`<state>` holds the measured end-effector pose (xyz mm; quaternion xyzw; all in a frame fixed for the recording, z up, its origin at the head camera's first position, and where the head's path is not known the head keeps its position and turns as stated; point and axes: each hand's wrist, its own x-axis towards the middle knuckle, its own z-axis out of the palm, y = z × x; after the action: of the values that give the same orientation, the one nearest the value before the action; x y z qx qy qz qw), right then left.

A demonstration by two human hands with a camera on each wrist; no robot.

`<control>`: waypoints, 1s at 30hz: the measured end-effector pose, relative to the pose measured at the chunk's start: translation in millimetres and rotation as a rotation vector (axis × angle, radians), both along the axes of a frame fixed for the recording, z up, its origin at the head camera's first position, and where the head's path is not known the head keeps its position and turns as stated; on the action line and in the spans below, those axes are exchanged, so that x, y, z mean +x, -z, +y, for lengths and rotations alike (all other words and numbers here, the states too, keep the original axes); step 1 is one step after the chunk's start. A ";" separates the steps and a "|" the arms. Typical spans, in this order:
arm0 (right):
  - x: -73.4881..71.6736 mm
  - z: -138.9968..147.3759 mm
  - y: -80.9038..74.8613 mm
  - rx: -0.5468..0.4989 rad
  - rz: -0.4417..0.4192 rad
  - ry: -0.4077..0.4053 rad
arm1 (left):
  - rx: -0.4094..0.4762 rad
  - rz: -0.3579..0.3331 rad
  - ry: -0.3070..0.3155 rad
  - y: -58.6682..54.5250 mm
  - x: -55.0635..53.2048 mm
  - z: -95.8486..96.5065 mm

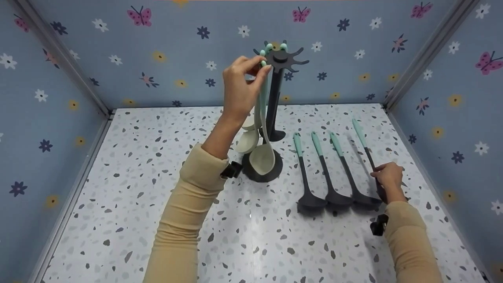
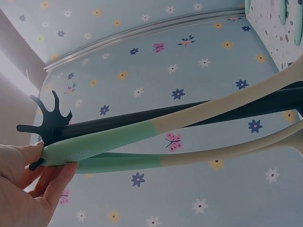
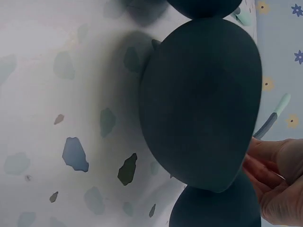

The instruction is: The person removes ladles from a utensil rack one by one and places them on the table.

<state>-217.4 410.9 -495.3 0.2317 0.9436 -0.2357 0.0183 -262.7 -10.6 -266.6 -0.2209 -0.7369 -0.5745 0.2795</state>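
My left hand [image 1: 241, 86] pinches the mint-green handle end of a cream ladle [image 1: 262, 159] at the hooks of a black utensil stand [image 1: 274, 94]. In the left wrist view, the fingers of the left hand [image 2: 28, 184] hold that handle [image 2: 102, 138] beside a hook. Other cream ladles [image 1: 247, 142] hang behind it. At the right, my right hand [image 1: 388, 177] grips the dark shaft of a black ladle [image 1: 369, 157] with a mint handle. Black ladle bowls [image 3: 203, 104] partly hide the right hand [image 3: 279, 175] in the right wrist view.
Three more black ladles [image 1: 326, 177] with mint handles lie side by side between the stand and my right hand. The round black stand base [image 1: 275, 173] rests on the speckled tabletop [image 1: 157, 157]. Patterned blue walls [image 1: 177, 63] enclose the back and sides.
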 end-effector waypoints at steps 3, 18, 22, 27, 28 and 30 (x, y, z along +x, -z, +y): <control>-0.4 0.7 1.4 0.017 -0.007 -0.006 | -0.004 0.004 -0.002 -0.4 -0.1 -0.2; -0.6 4.0 12.9 0.043 -0.075 0.006 | -0.014 0.000 0.005 -0.6 -1.2 -0.5; -0.7 4.8 14.8 0.064 -0.097 -0.002 | -0.011 -0.001 0.005 0.1 -2.1 -0.2; -1.7 6.1 18.2 0.076 -0.109 0.006 | -0.010 -0.006 0.007 -1.1 -0.5 -0.7; -2.1 6.2 18.7 0.079 -0.111 0.008 | -0.009 -0.006 0.008 -1.4 -0.1 -0.8; -3.4 5.9 19.6 0.085 -0.123 0.014 | -0.008 -0.005 0.009 -1.7 0.4 -0.9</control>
<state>-220.8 416.7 -514.8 0.2530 0.9482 -0.1807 0.0648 -262.3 -11.6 -264.9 -0.2240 -0.7387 -0.5735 0.2743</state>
